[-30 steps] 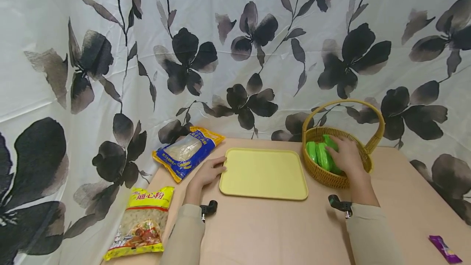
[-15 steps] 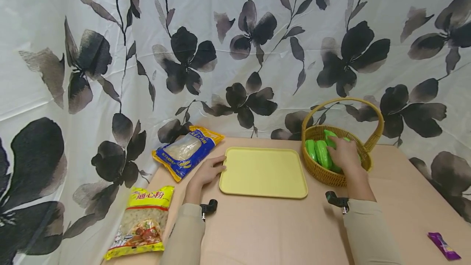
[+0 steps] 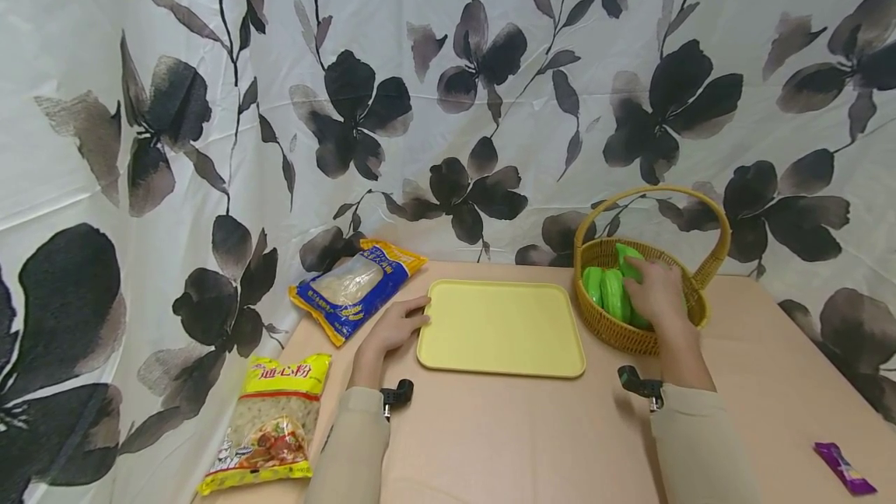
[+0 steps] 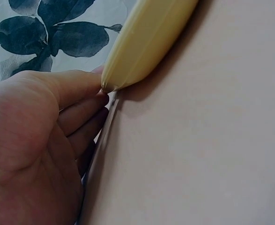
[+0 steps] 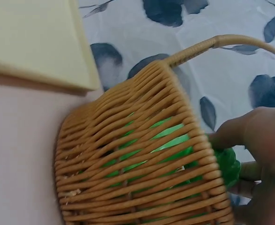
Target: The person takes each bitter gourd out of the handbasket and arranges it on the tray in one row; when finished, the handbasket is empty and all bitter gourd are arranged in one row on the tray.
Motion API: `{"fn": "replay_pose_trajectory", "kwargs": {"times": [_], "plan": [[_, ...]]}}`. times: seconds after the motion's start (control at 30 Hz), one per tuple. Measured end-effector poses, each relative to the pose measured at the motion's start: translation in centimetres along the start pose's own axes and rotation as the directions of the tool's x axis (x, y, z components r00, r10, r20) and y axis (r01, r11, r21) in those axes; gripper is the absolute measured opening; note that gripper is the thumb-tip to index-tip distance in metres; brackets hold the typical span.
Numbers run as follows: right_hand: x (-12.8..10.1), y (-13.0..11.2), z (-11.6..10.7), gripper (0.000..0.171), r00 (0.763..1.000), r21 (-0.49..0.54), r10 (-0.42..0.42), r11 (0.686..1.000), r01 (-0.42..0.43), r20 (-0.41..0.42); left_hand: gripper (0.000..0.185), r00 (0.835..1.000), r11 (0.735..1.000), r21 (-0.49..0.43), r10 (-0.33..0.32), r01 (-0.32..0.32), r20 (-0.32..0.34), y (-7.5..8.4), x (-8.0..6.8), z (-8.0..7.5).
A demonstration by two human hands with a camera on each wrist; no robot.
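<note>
The green packet (image 3: 625, 264) is pinched by the right hand (image 3: 656, 292) fingers inside the basket (image 3: 616, 333) and should be lifted clear of the rim while the yellow tray (image 3: 500, 329) is steadied by the straight fingers of the left hand (image 3: 392, 330).

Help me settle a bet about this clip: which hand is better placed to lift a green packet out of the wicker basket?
Right. The right hand is already inside the wicker basket, on the green packets. The left hand rests at the yellow tray's left edge, the whole tray between it and the basket.

Woven wicker basket (image 3: 682, 309), smooth matt tray (image 3: 501, 328)
</note>
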State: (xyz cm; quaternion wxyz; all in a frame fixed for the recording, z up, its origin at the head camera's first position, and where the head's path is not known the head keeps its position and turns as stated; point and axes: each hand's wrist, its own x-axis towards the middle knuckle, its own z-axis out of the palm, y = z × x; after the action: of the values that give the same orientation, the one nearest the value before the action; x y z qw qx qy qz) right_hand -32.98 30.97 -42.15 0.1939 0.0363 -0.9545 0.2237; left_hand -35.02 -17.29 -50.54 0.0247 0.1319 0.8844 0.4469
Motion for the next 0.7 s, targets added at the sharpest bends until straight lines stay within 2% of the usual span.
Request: {"fn": "replay_pose_trajectory", "kwargs": {"times": [0.1, 0.17, 0.23, 0.3, 0.37, 0.43, 0.53, 0.57, 0.63, 0.7], "plan": [[-0.4, -0.4, -0.4, 0.045, 0.999, 0.106, 0.033, 0.994, -0.031, -0.02, 0.045, 1.0, 1.0, 0.006, -0.001, 0.001, 0.002, 0.0, 0.0, 0.0], [-0.7, -0.7, -0.7, 0.047, 0.997, 0.197, 0.07, 0.978, -0.066, -0.015, 0.045, 1.0, 1.0, 0.009, -0.001, 0.001, 0.004, 0.0, 0.0, 0.0], [-0.9, -1.2, -1.1, 0.05, 0.993, 0.311, 0.121, 0.943, -0.115, -0.001, 0.045, 1.0, 1.0, 0.005, 0.001, -0.001, 0.003, 0.1, 0.0, -0.1], [-1.2, -1.7, -1.7, 0.053, 0.987, 0.418, 0.162, 0.896, -0.15, 0.007, 0.045, 1.0, 1.0, 0.003, 0.006, -0.006, 0.004, 0.2, 0.0, -0.2], [-1.4, -2.2, -2.4, 0.055, 0.982, 0.56, 0.191, 0.812, -0.167, 0.017, 0.045, 1.0, 1.0, 0.001, 0.01, -0.01, 0.005, 0.2, 0.0, -0.2], [-1.6, -2.8, -3.1, 0.055, 0.98, 0.695, 0.194, 0.701, -0.162, 0.033, 0.045, 1.0, 1.0, 0.001, 0.012, -0.012, 0.006, 0.3, 0.1, -0.3], [-1.7, -3.6, -3.8, 0.055, 0.989, 0.85, 0.14, 0.513, -0.118, 0.052, 0.045, 1.0, 1.0, 0.001, 0.003, -0.003, 0.008, 0.2, 0.1, -0.4], [-1.8, -3.9, -4.0, 0.055, 0.992, 0.877, 0.116, 0.47, -0.101, 0.052, 0.045, 1.0, 1.0, 0.001, 0.002, -0.002, 0.008, 0.2, 0.0, -0.4], [-1.9, -4.2, -4.2, 0.054, 0.996, 0.91, 0.072, 0.409, -0.071, 0.046, 0.045, 1.0, 1.0, -0.004, 0.01, -0.01, 0.007, 0.1, 0.1, -0.4], [-1.9, -4.3, -4.2, 0.054, 0.998, 0.918, 0.046, 0.392, -0.063, 0.049, 0.045, 1.0, 1.0, -0.005, 0.013, -0.013, 0.007, 0.0, 0.1, -0.3]]}}
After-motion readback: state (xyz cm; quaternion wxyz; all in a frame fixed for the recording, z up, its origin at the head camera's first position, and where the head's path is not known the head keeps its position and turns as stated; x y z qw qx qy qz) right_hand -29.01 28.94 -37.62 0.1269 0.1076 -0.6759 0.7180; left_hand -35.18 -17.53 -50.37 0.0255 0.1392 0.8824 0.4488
